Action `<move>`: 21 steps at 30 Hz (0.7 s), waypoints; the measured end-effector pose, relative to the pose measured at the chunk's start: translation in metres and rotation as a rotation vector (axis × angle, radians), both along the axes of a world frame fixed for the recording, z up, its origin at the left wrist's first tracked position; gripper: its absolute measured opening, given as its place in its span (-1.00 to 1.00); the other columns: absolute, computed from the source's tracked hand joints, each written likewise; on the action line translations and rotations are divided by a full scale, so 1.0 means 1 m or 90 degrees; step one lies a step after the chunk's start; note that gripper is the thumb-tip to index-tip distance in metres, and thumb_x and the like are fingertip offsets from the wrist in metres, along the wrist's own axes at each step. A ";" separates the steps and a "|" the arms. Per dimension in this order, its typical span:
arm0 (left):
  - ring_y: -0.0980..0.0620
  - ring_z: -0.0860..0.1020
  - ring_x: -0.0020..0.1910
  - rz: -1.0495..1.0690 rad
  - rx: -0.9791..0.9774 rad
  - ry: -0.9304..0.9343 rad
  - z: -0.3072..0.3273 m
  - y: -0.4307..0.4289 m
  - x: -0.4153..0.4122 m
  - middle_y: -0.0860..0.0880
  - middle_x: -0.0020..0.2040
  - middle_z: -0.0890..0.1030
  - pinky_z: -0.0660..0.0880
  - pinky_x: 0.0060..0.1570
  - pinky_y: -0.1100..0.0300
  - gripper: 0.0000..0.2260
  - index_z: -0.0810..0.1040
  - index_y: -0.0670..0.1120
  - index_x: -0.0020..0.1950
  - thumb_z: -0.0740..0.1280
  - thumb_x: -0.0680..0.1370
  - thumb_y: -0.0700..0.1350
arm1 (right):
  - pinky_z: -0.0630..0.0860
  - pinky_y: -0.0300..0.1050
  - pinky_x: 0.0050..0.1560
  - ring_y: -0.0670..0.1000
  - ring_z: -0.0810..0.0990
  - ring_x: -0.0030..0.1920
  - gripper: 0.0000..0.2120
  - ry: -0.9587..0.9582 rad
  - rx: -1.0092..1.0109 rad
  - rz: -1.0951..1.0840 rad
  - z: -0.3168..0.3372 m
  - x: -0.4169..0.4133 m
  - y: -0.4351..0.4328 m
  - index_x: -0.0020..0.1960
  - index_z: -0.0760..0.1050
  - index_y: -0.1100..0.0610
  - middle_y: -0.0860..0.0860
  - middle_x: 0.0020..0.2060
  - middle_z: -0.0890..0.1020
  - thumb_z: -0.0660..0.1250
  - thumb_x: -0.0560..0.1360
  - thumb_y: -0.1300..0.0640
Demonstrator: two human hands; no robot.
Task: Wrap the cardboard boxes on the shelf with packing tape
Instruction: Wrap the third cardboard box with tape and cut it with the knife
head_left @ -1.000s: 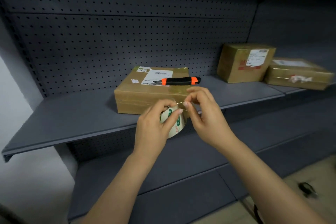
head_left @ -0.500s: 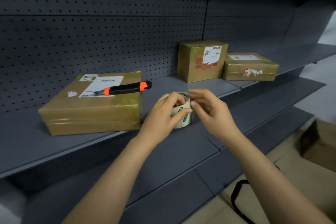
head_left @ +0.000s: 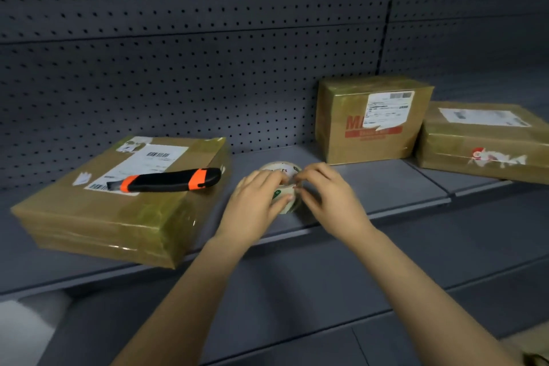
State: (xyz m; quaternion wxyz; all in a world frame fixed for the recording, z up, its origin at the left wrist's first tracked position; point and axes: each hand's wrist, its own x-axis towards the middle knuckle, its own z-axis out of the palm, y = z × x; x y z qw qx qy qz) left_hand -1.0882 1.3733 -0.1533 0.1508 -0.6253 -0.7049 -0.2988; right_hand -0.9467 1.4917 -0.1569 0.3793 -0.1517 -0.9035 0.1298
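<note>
Clasping the tape roll (head_left: 281, 170) in the left grip (head_left: 255, 203), pinched its edge with the right grip (head_left: 330, 197) over the shelf (head_left: 386, 184).

Grey shelf (head_left: 383, 187), three taped cardboard boxes (head_left: 113, 217)

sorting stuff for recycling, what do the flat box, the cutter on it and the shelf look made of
Flat box: brown cardboard with a glossy taped-over surface, by the sheen and wrinkles. Cutter: apparently matte black and orange plastic, with a grey metal-looking tip. Shelf: probably painted metal, matte grey; its thin edges and perforated back suggest it.
</note>
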 end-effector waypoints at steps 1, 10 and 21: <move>-0.04 0.51 -0.02 0.006 0.015 0.012 0.002 -0.006 0.001 0.02 -0.05 0.58 0.37 -0.03 0.13 -0.80 0.51 -0.06 0.04 0.29 0.55 0.05 | 0.52 0.07 0.02 0.12 0.54 0.01 -0.84 0.012 0.022 0.003 0.003 -0.002 0.000 0.09 0.57 0.16 0.04 -0.01 0.55 0.37 0.51 0.23; 0.11 0.48 -0.07 0.108 0.138 0.021 0.034 -0.127 -0.002 0.07 -0.10 0.58 0.39 -0.07 0.29 -0.80 0.57 -0.07 -0.03 0.29 0.57 0.05 | 0.40 -0.15 0.05 0.04 0.52 -0.05 -0.95 0.074 0.073 0.194 0.027 -0.042 -0.076 -0.08 0.60 0.15 -0.01 -0.11 0.58 0.39 0.51 0.17; 0.09 0.51 0.22 0.101 0.054 0.015 0.018 -0.217 -0.095 0.08 0.18 0.60 0.41 0.25 0.11 -0.68 0.57 -0.04 0.24 0.27 0.59 0.11 | 0.48 -0.14 0.11 0.00 0.57 0.04 -0.89 0.141 0.035 0.245 0.016 -0.099 -0.163 0.02 0.63 0.21 0.00 -0.05 0.64 0.36 0.54 0.23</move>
